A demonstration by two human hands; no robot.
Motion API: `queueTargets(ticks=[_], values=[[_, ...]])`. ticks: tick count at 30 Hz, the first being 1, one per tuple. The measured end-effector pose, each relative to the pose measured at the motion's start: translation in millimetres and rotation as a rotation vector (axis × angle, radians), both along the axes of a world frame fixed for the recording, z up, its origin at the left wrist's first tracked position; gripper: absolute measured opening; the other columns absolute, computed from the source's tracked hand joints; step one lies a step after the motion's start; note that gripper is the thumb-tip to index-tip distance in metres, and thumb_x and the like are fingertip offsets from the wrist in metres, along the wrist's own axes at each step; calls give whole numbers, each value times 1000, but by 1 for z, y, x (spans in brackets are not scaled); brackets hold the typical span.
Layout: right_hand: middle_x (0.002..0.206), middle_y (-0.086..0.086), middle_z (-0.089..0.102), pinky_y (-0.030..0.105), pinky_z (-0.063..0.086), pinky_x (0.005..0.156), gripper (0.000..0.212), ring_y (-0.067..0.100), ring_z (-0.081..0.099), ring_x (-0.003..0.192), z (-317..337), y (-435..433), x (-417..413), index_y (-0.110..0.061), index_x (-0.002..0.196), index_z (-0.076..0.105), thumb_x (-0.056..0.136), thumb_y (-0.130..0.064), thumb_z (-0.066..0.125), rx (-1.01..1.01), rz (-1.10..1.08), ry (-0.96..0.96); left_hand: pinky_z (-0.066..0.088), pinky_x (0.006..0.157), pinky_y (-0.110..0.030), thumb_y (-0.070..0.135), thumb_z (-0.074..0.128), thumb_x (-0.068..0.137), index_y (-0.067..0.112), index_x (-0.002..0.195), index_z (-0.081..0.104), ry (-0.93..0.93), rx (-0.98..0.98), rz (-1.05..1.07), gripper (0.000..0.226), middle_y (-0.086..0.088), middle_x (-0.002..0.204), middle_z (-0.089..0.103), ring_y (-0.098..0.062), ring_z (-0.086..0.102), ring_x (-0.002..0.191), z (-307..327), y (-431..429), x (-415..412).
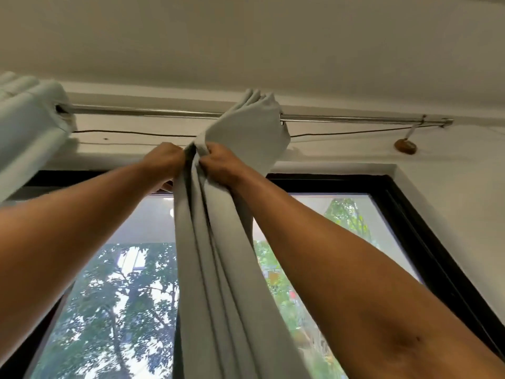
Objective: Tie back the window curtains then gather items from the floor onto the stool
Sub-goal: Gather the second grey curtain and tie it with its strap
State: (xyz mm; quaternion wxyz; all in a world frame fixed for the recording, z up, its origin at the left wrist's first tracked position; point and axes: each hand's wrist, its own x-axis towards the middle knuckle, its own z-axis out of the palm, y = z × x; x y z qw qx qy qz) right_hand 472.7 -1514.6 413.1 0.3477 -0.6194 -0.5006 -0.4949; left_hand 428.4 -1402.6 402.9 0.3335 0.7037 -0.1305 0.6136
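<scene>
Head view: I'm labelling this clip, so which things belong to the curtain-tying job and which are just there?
In the job:
centre curtain
left curtain
left hand
right hand

Just there:
curtain rod
thin cord
window frame

Bright daylight through the window (136, 269) backlights everything; edges blurred, wide-angle bent.

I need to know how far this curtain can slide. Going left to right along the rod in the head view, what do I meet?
Bunched left curtain → bare stretch of curtain rod → gathered grey curtain, gripped just below by the left hand and right hand → bare rod → rod end bracket.
</scene>
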Motion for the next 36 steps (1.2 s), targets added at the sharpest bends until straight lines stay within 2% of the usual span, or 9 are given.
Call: queueTargets(ticks=[4, 8, 14, 17, 20, 24, 27, 32, 36], values=[[102, 20, 62, 43, 49, 89, 27, 34, 58, 97, -1, -15, -14, -1, 105, 63, 81, 2, 50, -31, -84, 19, 49, 52, -31, 10, 45, 96, 2, 93, 62, 32, 90, -4, 18, -15, 81, 62, -24, 57, 67, -2, 9, -10], [92, 15, 58, 43, 54, 79, 24, 28, 59, 85, -29, -57, 8, -1, 107, 60, 83, -6, 54, -96, -382, 143, 43, 30, -20, 5, 44, 95, 6, 98, 61, 51, 128, -56, 18, -14, 77, 60, -23, 55, 58, -17, -21, 13], [134, 15, 43, 44, 43, 97, 75, 35, 47, 118, -52, -125, 49, -18, 142, 27, 80, -38, 62, 341, -375, 230, 54, 84, -48, 27, 46, 91, 9, 120, 57, 0, 75, -11, 36, -19, 116, 61, -37, 61, 99, -29, -80, 46], [127, 16, 50, 36, 47, 85, 75, 32, 53, 106, -53, -157, 53, -14, 142, 23, 81, -28, 65, 361, -176, 338, 44, 100, -48, 57, 53, 88, 17, 148, 23, -23, 41, -8, 77, -16, 144, 43, -38, 47, 125, -29, -111, 47], [122, 17, 52, 38, 49, 84, 68, 35, 55, 106, -47, -178, 59, -13, 141, 22, 83, -17, 59, 321, -333, 313, 39, 101, -44, 57, 62, 83, 23, 153, 0, -27, 56, 68, 99, -15, 150, 36, -37, 41, 132, -27, -136, 51], [113, 15, 56, 32, 37, 66, 58, 30, 51, 88, -47, -199, 74, -12, 139, 27, 86, -10, 51, 297, -640, 102, 41, 100, -44, 36, 72, 82, 16, 152, 8, 86, -39, 174, 97, -19, 143, 42, -39, 45, 127, -14, -152, 70], [107, 14, 56, 32, 34, 63, 54, 28, 46, 80, -50, -217, 91, -12, 136, 30, 85, -8, 49, 268, -682, 38, 42, 89, -38, 17, 60, 90, 2, 134, 41, 104, -47, 371, 50, -22, 133, 50, -39, 50, 120, -13, -166, 86], [118, 19, 55, 33, 44, 73, 53, 35, 53, 103, -40, -246, 118, -11, 138, 35, 87, -6, 45, 183, -290, 148, 42, 94, -37, 13, 48, 94, 3, 124, 53, -8, 159, 351, 33, -21, 128, 55, -37, 52, 117, -12, -241, 108], [101, 18, 59, 29, 44, 64, 41, 29, 55, 85, -32, -271, 131, -15, 122, 55, 85, -3, 45, 270, 148, 282, 43, 98, -38, 13, 48, 95, 0, 121, 56, -51, 187, 218, 30, -22, 125, 57, -37, 53, 116, 5, -299, 105]])
